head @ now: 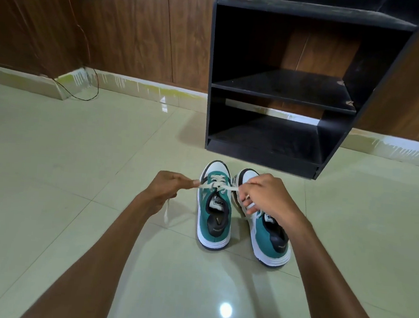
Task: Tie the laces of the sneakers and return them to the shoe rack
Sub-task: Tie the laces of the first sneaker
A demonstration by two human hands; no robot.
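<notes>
Our left hand point(168, 184) pinches one end of the white lace point(217, 186), and our right hand point(263, 195) grips the other end, fingers curled round it. The two hands are pulled apart to either side of the left sneaker point(214, 207), so the lace runs taut, left to right, across the top of its tongue. A loose tail of lace hangs from under our left hand toward the floor point(75, 172).

Here is what matters for the next pull: the sneaker's long axis runs near to far, toe pointing away toward the shoe rack point(285, 94), while the lace line crosses it at right angles. Our left hand is out clear of the shoe; our right hand hovers over the right sneaker point(269, 240), which stands just beside its partner, so the right has less room to draw outward.

We judge this the first cross of the knot being drawn snug, with no bow formed yet. The right sneaker's laces are mostly hidden under our hand. The rack stands just beyond the toes, its shelves bare.
</notes>
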